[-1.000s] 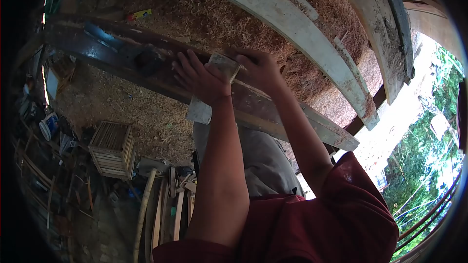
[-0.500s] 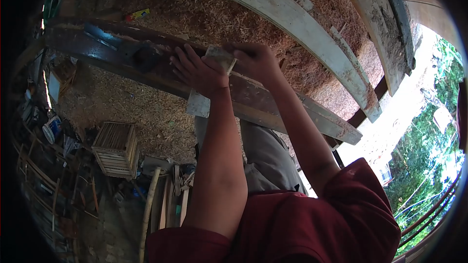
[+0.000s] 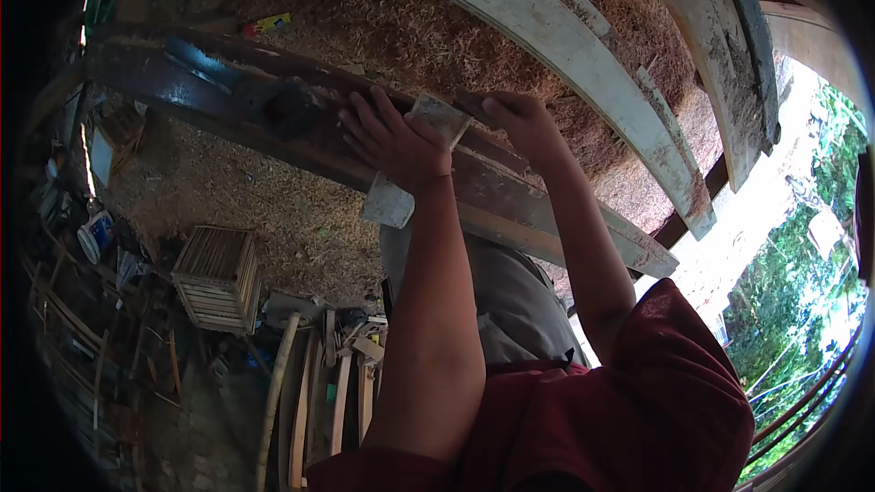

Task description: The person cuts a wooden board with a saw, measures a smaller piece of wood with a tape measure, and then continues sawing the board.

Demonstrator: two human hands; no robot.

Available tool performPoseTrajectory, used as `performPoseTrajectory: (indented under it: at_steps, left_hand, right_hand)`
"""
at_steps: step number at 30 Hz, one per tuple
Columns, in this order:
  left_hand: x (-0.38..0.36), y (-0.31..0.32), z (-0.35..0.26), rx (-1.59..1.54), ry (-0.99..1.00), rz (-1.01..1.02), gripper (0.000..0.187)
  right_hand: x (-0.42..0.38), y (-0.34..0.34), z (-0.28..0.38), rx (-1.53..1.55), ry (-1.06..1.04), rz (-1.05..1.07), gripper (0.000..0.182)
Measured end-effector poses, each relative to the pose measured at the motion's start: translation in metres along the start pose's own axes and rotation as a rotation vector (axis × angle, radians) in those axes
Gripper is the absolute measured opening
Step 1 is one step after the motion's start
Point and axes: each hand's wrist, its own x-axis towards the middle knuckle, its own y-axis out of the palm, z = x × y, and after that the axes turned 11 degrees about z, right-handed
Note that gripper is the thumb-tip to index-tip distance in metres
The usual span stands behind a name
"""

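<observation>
A long dark plank (image 3: pixel 228 96) runs from upper left to lower right over a floor covered in sawdust. Across it lies a pale wooden block (image 3: pixel 387 203). My left hand (image 3: pixel 394 139) lies over the block's middle with its fingers spread onto the plank. My right hand (image 3: pixel 521 123) grips the block's far end (image 3: pixel 440 114), and most of the block is hidden under both hands.
Two pale curved planks (image 3: pixel 583 46) (image 3: pixel 729 55) lie beyond the dark one. A slatted wooden crate (image 3: pixel 214 278) stands at lower left, with sticks and scrap wood (image 3: pixel 310 392) beside it. A white bucket (image 3: pixel 93 235) is at far left. Greenery shows at right.
Both hands and the block first shifted left along the dark plank, then back to the right. The grip looks the same.
</observation>
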Motion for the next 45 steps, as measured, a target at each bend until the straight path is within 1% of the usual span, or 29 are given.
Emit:
performPoseTrajectory:
  at_steps: [1,4,7,10,13,14,16,19,22,25,28,31,34,37,40,43,45]
  left_hand:
    - [-0.002,-0.001,-0.001,0.006,0.004,0.005,0.059]
    - [0.000,0.000,-0.003,-0.014,0.007,-0.036,0.058]
    - [-0.001,-0.002,-0.004,-0.011,0.011,-0.032,0.058]
    - [-0.002,-0.003,-0.003,-0.010,0.024,-0.032,0.057]
    - [-0.002,-0.001,-0.002,-0.011,0.038,-0.060,0.058]
    - [-0.001,0.000,-0.003,-0.014,0.037,-0.063,0.057]
    - [-0.002,0.001,-0.002,-0.013,0.034,-0.068,0.057]
    - [-0.003,0.000,-0.002,-0.011,0.033,-0.066,0.057]
    - [-0.004,0.003,0.000,-0.043,0.037,-0.063,0.059]
    - [-0.003,0.006,0.001,-0.020,0.050,-0.099,0.058]
    - [-0.003,0.010,0.003,-0.005,0.071,-0.161,0.056]
    - [-0.003,0.010,0.001,-0.009,0.033,-0.129,0.056]
    - [-0.003,0.009,0.001,-0.050,0.025,-0.125,0.056]
    - [-0.004,0.009,0.002,-0.020,0.051,-0.156,0.056]
    - [-0.005,0.009,0.003,-0.017,0.064,-0.157,0.056]
    - [-0.004,0.010,0.004,-0.004,0.049,-0.136,0.056]
    - [-0.003,0.011,0.004,-0.011,0.053,-0.150,0.056]
  right_hand:
    - [0.004,-0.004,-0.002,0.000,0.001,0.037,0.039]
    - [0.026,0.022,0.002,0.034,-0.024,0.016,0.039]
    - [0.004,0.013,-0.002,-0.071,-0.065,-0.014,0.036]
    - [-0.037,-0.023,-0.009,-0.001,-0.074,0.051,0.032]
    - [-0.041,-0.040,-0.033,-0.019,-0.100,0.074,0.033]
    - [-0.037,-0.042,-0.038,-0.010,-0.158,0.045,0.033]
    - [-0.028,-0.028,-0.012,0.013,-0.273,-0.007,0.034]
    - [-0.004,-0.006,0.022,0.080,-0.369,0.114,0.034]
    - [0.001,0.016,0.005,-0.027,-0.351,0.106,0.035]
    - [-0.016,0.003,-0.028,-0.052,-0.437,0.037,0.035]
    - [-0.012,0.001,-0.028,-0.025,-0.437,0.054,0.036]
    - [0.016,0.017,0.005,-0.060,-0.409,0.150,0.038]
    - [0.007,0.019,-0.003,-0.022,-0.509,0.096,0.037]
    - [-0.005,-0.004,-0.028,-0.023,-0.380,0.119,0.037]
    - [0.013,-0.008,-0.023,-0.025,-0.388,0.189,0.038]
    - [0.036,0.015,0.006,-0.162,-0.409,0.158,0.039]
    - [0.022,0.016,0.003,-0.133,-0.431,0.119,0.040]
